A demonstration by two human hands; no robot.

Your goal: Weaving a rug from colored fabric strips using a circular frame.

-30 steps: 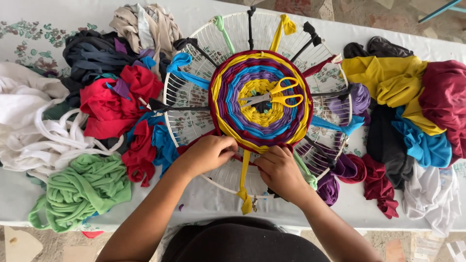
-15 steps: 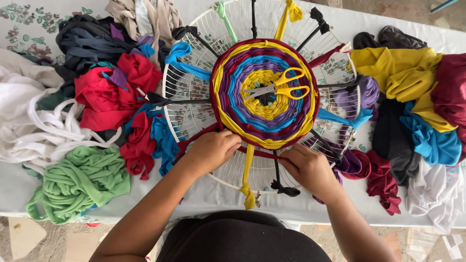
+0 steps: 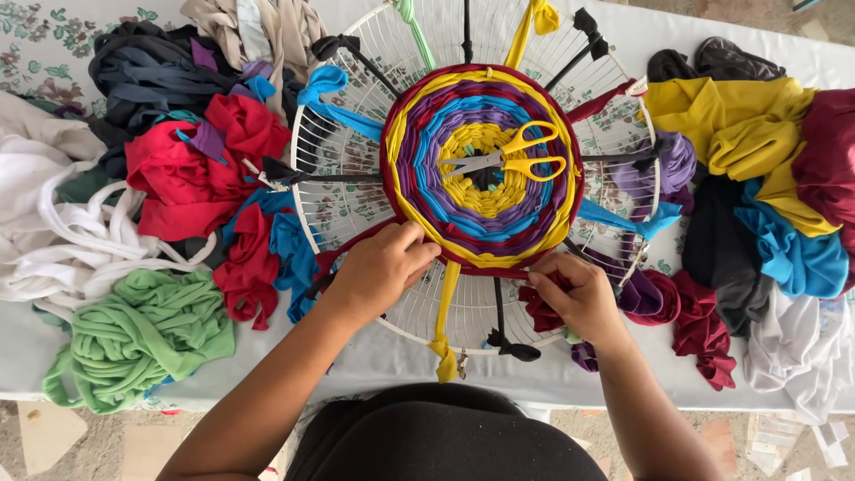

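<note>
A round woven mat of maroon, yellow, purple and blue fabric strips sits in the middle of a white wire fan guard strung with fabric spokes. Yellow-handled scissors lie on the mat's centre. My left hand presses on the mat's lower left rim, fingers on the maroon edge. At the lower right rim my right hand pinches a dark red fabric strip against the weave.
Fabric heaps flank the guard on the white table: green strips, white cloth, red and dark pieces at left; yellow, blue, maroon and white cloth at right. The table's front edge runs just below my hands.
My right hand has shifted right along the mat's lower rim, drawing the dark red strip with it. My left hand stays on the lower left rim. The camera has moved slightly.
</note>
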